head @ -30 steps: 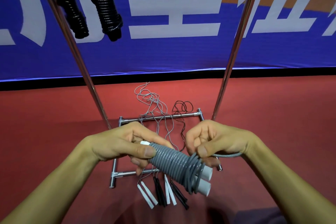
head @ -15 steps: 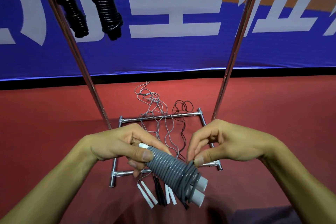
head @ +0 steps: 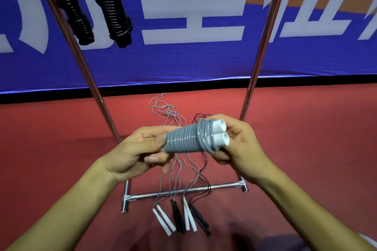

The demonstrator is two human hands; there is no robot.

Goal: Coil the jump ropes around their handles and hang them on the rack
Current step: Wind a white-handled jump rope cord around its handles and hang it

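Note:
A grey jump rope is coiled tightly around its two white handles, whose round ends point up and to the right. My left hand grips the narrow end of the bundle. My right hand holds the thick end by the white handle tips. Two black coiled ropes hang from the top of the metal rack at the upper left. Several loose ropes with white and black handles lie on the red floor under my hands.
The rack's two chrome uprights rise left and right of my hands, and its base bar crosses the floor below them. A blue banner with white characters stands behind the rack. Loose grey and black cords trail across the floor inside the base.
The bundle has been lifted and tilted, so the white handle ends now point up to the right instead of down. My right hand moved from the rope's tail to the handle ends.

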